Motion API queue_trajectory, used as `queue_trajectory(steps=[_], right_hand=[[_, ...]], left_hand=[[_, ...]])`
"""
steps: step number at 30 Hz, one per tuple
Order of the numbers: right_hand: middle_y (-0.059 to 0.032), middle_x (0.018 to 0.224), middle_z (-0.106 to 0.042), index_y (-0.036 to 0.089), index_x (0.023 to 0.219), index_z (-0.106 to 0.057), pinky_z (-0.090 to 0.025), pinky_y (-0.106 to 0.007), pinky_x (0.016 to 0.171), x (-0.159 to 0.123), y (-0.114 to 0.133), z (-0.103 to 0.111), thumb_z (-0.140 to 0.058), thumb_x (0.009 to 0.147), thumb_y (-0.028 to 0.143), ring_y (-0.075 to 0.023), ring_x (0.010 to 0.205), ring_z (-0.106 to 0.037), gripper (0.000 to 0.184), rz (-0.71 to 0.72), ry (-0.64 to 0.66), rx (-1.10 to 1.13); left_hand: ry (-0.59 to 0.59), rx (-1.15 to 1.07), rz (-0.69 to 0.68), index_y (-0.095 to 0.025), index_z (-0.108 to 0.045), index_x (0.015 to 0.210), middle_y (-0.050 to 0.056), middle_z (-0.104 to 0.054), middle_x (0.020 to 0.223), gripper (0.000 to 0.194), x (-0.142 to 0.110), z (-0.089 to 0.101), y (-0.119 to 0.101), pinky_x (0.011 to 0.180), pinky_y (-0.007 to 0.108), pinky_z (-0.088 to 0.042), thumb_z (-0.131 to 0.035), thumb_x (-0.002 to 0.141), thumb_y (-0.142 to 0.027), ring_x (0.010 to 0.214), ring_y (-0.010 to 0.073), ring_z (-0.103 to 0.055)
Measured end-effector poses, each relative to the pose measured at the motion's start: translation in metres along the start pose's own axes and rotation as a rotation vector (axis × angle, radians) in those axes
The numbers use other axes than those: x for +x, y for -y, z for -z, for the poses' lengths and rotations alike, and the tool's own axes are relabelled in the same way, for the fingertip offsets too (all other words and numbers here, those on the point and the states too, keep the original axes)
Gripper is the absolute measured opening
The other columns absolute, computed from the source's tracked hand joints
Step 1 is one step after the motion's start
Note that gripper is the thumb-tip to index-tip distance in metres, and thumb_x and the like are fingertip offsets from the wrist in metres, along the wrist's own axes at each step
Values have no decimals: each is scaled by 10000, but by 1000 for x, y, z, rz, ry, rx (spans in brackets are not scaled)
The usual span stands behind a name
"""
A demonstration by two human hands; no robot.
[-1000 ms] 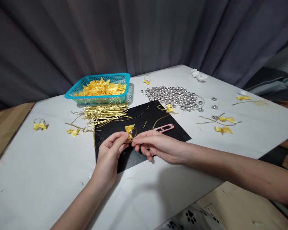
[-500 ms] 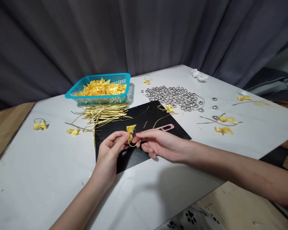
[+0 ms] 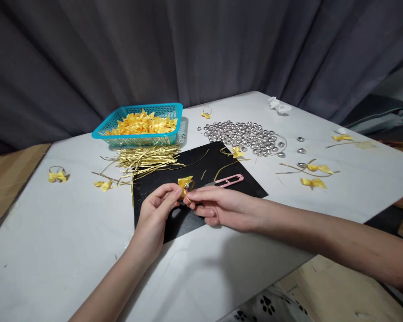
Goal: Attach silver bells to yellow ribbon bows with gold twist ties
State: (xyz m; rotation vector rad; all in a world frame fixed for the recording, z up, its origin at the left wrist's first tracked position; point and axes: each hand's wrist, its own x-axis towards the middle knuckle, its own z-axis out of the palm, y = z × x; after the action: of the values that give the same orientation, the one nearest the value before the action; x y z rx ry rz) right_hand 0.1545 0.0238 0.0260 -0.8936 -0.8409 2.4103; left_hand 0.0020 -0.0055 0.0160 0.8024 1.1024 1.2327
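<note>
Above a black mat [image 3: 184,223], my left hand [image 3: 157,205] pinches a yellow ribbon bow [image 3: 185,181] between thumb and fingers. A small silver bell-like bead [image 3: 187,186] shows at the bow's middle, with gold wire around it. From the right, my right hand [image 3: 218,203] has its thumb and fingertips closed on the gold wire [image 3: 188,198] just below the bow. Its other fingers are curled beneath. Behind my right hand, pink-handled thread snips [image 3: 230,180] lie on the mat, their blades partly hidden.
A blue basket [image 3: 136,139] of yellow bows stands at the back left, gold wire strips [image 3: 147,158] in front of it. Silver beads [image 3: 245,136] are heaped behind the mat. Wired bows [image 3: 57,175] and loose bows [image 3: 314,183] lie at both sides; crumpled white tissue [image 3: 278,105] sits at the back.
My right fingertips have shifted slightly down and left, onto the wire under the bow. The wire loop hanging below the bow has changed shape. My left hand keeps its hold.
</note>
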Motion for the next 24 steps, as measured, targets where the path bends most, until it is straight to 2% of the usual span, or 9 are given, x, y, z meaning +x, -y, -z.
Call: queue_trajectory(steps=[5, 9, 14, 19, 21, 24], right_hand=[[90, 464, -380, 132, 781, -635, -261, -135, 363, 1, -4, 1, -646, 793, 230, -14, 386, -281, 99, 155, -133, -111], [89, 413, -385, 143, 780, -607, -269, -143, 353, 1, -4, -1, -614, 813, 228, -24, 357, -275, 92, 191, -246, -167], [75, 420, -388, 139, 684, -546, -305, -143, 338, 1, -3, -1, -553, 841, 209, -24, 343, -297, 172, 144, -251, -177], [22, 610, -520, 121, 754, -596, -351, -148, 318, 2, -4, -1, -527, 865, 329, -22, 387, -363, 245, 136, -179, -150], [40, 532, -487, 122, 710, -604, -348, -144, 316, 2, -5, -1, -590, 824, 360, -23, 373, -347, 264, 125, -176, -216], [75, 445, -415, 124, 650, -607, -331, -135, 326, 2, -6, -3, -673, 757, 296, -13, 352, -312, 214, 208, -286, -277]], left_hand=[[-90, 7, -11, -159, -675, 710, -6, -666, 711, 160, 2, 1, 0, 622, 169, -424, -755, 648, -283, 672, 93, -577], [-143, 39, -9, -154, -686, 706, -9, -668, 681, 171, 3, 2, -1, 617, 166, -418, -771, 626, -279, 652, 85, -569], [-134, 47, -1, -165, -689, 718, -14, -684, 696, 174, 3, 3, 1, 632, 161, -419, -770, 630, -291, 671, 80, -576], [-84, 78, -20, -167, -688, 710, -17, -674, 683, 147, 2, 2, 2, 631, 164, -419, -750, 658, -289, 662, 82, -571], [-70, 102, -34, -163, -683, 696, -15, -661, 654, 142, 2, 1, 1, 631, 178, -424, -746, 659, -285, 642, 92, -571], [-93, 132, -50, -166, -683, 697, -3, -666, 665, 144, 1, 0, 0, 643, 194, -436, -751, 649, -283, 667, 114, -593]])
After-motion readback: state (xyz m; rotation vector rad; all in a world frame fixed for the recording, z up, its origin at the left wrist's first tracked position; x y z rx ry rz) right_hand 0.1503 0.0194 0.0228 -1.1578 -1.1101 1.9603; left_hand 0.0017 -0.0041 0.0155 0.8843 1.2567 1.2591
